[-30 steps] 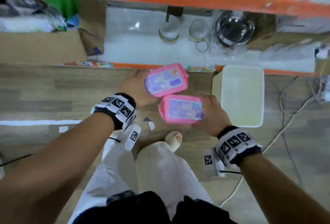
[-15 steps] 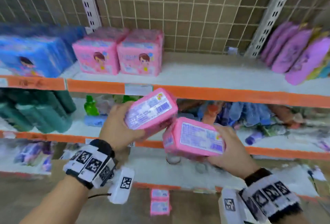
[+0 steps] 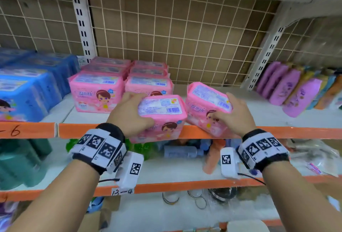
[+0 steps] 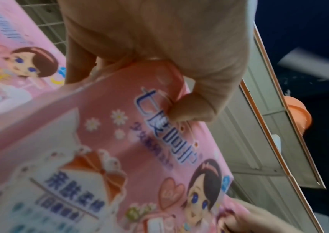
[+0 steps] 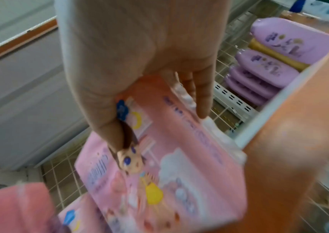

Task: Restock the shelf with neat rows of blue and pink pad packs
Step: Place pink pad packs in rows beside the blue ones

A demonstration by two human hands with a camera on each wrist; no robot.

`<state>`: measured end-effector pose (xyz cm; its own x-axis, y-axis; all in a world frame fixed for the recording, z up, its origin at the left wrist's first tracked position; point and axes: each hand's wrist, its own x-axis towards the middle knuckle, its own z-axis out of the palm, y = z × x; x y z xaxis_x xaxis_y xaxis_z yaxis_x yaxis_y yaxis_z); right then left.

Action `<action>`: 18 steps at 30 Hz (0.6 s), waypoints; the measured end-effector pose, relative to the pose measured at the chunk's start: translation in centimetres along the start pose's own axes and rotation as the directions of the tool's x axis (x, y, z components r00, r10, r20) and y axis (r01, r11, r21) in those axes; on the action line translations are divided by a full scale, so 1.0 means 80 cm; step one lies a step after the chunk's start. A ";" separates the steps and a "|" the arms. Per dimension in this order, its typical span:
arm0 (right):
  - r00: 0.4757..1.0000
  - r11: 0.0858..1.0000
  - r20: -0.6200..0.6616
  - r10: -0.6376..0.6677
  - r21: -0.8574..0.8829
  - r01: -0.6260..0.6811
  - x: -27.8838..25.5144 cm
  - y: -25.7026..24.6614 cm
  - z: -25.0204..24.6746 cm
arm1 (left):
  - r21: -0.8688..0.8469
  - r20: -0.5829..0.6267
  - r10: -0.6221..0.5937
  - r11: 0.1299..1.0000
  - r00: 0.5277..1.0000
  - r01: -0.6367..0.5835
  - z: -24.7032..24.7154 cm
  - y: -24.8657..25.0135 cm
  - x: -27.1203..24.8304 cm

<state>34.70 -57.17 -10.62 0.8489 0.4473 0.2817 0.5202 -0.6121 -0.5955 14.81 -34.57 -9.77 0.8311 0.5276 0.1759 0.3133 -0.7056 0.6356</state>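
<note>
My left hand [image 3: 129, 115] grips a pink pad pack [image 3: 162, 113] at the shelf's orange front edge [image 3: 277, 132]; in the left wrist view the thumb presses on that pink pack [image 4: 120, 149]. My right hand [image 3: 231, 115] grips a second pink pad pack [image 3: 205, 102], tilted, its lower part over the white shelf board [image 3: 259, 115]; it shows in the right wrist view too, as the held pack [image 5: 169, 165]. Two rows of pink packs [image 3: 96, 93] stand on the shelf to the left of it. Blue packs [image 3: 24, 91] fill the far left.
Purple pouches [image 3: 288, 87] lean at the shelf's right end. A wire grid back panel [image 3: 185, 37] closes the rear. The shelf below [image 3: 166, 168] holds green and blue bottles; glass jars [image 3: 170, 197] sit lower still. White shelf board lies bare between the pink rows and the purple pouches.
Both hands have risen from floor level to the pad shelf, each carrying its pink pack. The right pack now reaches over the shelf board; the left is at the front edge.
</note>
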 end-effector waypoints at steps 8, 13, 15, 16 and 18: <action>0.931 0.972 0.361 0.048 -0.230 0.039 0.104 -0.015 0.000 | 0.223 0.121 0.068 0.970 0.990 -0.093 0.027 0.025 0.019; 0.900 0.912 0.436 0.023 -0.377 0.159 0.165 -0.024 0.024 | 0.199 0.106 0.032 0.978 0.994 -0.053 0.040 0.040 0.028; 0.902 0.904 0.431 0.012 -0.390 0.175 0.192 -0.024 0.035 | 0.194 0.109 0.027 0.980 0.994 -0.048 0.044 0.045 0.032; 0.906 0.906 0.423 -0.011 -0.378 0.188 0.205 -0.023 0.041 | 0.192 0.105 0.025 0.980 0.994 -0.045 0.046 0.047 0.034; 0.914 0.902 0.400 -0.063 -0.369 0.224 0.228 -0.023 0.052 | 0.189 0.095 0.016 0.981 0.995 -0.034 0.052 0.053 0.040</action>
<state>48.83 -45.19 -7.54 0.7059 0.7083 -0.0054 0.6937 -0.6929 -0.1967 20.69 -37.87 -9.64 0.8759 0.4687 0.1141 0.3659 -0.7997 0.4760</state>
